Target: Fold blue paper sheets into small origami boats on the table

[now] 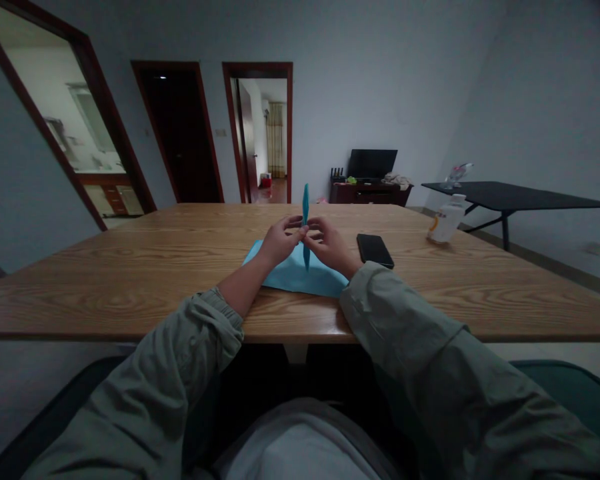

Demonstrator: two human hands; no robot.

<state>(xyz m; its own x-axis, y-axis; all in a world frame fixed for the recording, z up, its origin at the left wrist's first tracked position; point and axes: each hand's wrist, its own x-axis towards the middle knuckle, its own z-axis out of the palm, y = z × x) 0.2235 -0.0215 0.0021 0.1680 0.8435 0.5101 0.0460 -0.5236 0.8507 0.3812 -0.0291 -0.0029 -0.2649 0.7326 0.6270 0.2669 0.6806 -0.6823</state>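
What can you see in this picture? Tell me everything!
blue strip: 1, bright blue, upright between the hands
blue sheet: 1, light blue, folded, on the wooden table
wooden table: 1, light brown, in front of the person
phone: 1, black, on the wooden table
bottle: 1, white, on the wooden table
side table: 1, black, at the right
screen: 1, black, on the cabinet
cabinet: 1, dark brown, by the far wall
curtain: 1, pale yellow, through the far doorway
left hand: 1, at the blue strip
right hand: 1, at the blue strip
sleeves: 2, grey-green, on both arms
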